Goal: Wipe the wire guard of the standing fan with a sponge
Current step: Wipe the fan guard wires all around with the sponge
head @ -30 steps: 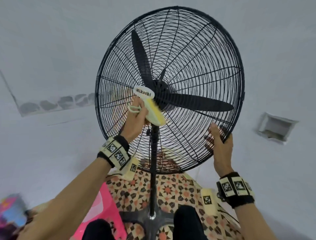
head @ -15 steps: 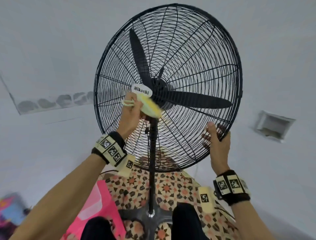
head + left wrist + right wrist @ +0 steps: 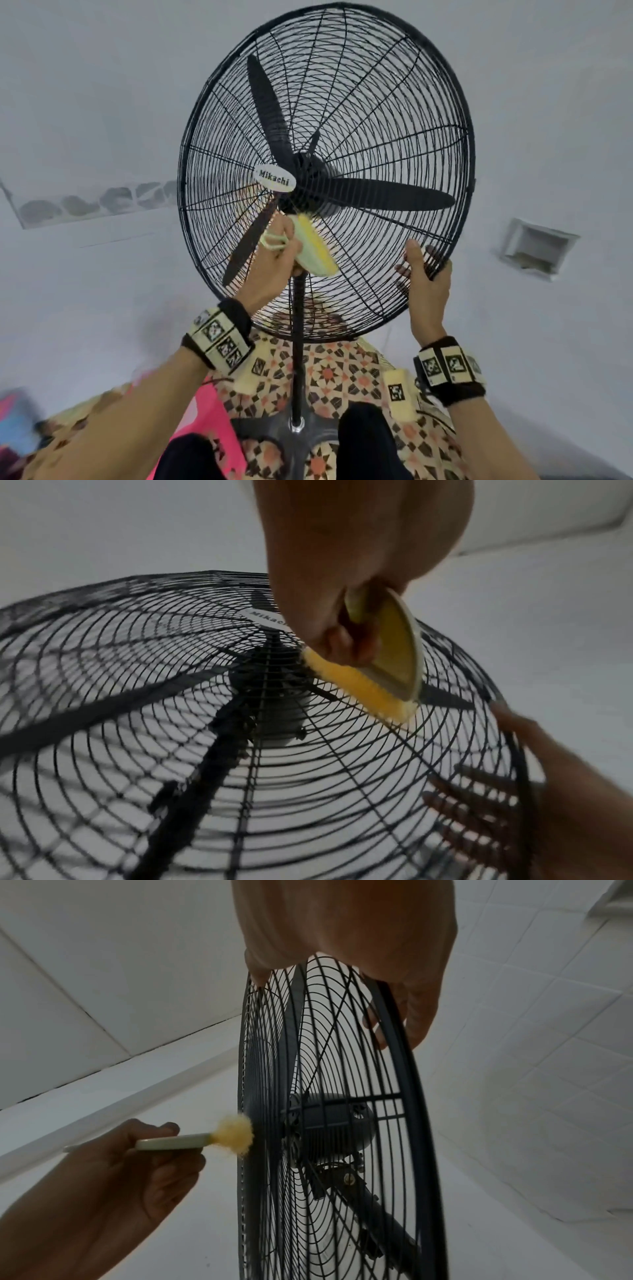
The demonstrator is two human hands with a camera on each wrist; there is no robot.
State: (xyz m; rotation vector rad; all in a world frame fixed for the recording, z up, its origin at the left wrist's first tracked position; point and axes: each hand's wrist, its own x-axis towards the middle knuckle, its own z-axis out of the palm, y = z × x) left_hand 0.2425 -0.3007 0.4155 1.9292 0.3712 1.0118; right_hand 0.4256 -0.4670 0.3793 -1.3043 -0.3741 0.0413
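A black standing fan's round wire guard (image 3: 376, 85) fills the head view, with a white badge (image 3: 275, 179) at its centre. My left hand (image 3: 270, 263) grips a sponge (image 3: 315, 248) that has a pale green backing and a yellow face. The yellow face presses on the front wires just below the hub, as the left wrist view shows the sponge (image 3: 363, 688) and the right wrist view shows it (image 3: 234, 1135) from the side. My right hand (image 3: 426, 281) grips the guard's lower right rim, thumb in front and fingers (image 3: 479, 818) behind the wires.
The fan's black pole (image 3: 298, 342) drops to a base on a patterned floor mat (image 3: 342, 373). My knees are beside the base. A pink object (image 3: 205, 428) lies at lower left. White walls stand behind, with a recessed box (image 3: 534, 246) at the right.
My left hand has slid the sponge down and to the right, from beside the badge to below the hub. My right hand has kept its hold on the rim.
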